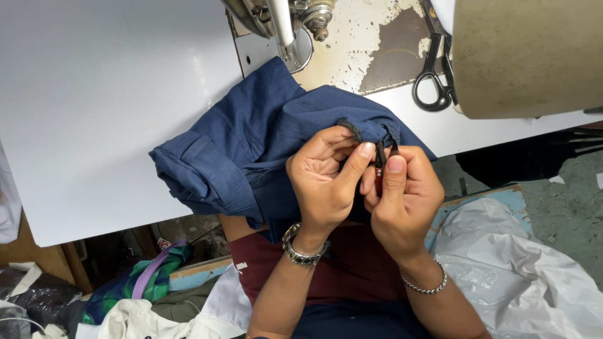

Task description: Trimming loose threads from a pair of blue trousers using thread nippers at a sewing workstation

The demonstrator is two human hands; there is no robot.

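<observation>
A dark blue garment lies bunched at the front edge of a white sewing table, one end reaching under the machine's presser foot. My left hand, with a wristwatch, pinches the garment's stitched edge. My right hand, wearing a chain bracelet, grips small thread snips with a red handle, their dark blades pointing up at the seam just above my fingers.
Black scissors lie on the machine bed at the upper right, beside the machine's beige body. Below the table sit a white plastic bag on the right and a heap of coloured fabrics on the left.
</observation>
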